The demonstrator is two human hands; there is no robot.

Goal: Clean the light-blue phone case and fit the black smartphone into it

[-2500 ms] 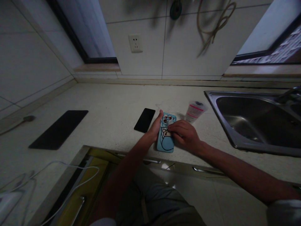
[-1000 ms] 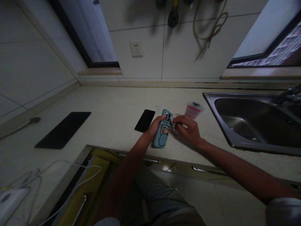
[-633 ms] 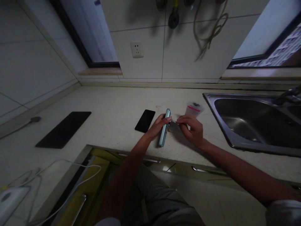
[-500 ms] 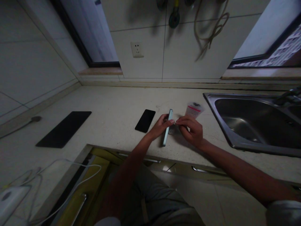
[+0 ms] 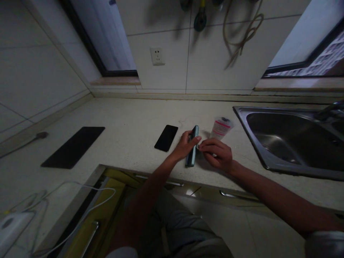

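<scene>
Upright on its edge above the counter, a slim pale-green phone [image 5: 192, 150] is held by my left hand [image 5: 186, 144], which is closed with the thumb over the near edge. My right hand [image 5: 217, 153] is closed in a pinch just right of the phone, its fingertips at the phone's side. A tiny pale thing shows at those fingertips, too small to name. Behind my right hand lies a clear plastic bag [image 5: 220, 127] with red stripes. To the left of my left hand, a black phone [image 5: 166, 138] lies flat on the counter.
A dark flat mat [image 5: 73, 147] lies on the left of the pale counter [image 5: 129, 129]. The steel sink [image 5: 282, 139] is set in at the right. A white cable [image 5: 92, 209] hangs over the drawer at lower left. A wall socket [image 5: 157, 56] is at the back.
The phone has turned slightly, so more of its darker side shows. My right hand has moved a little down and left along its edge.
</scene>
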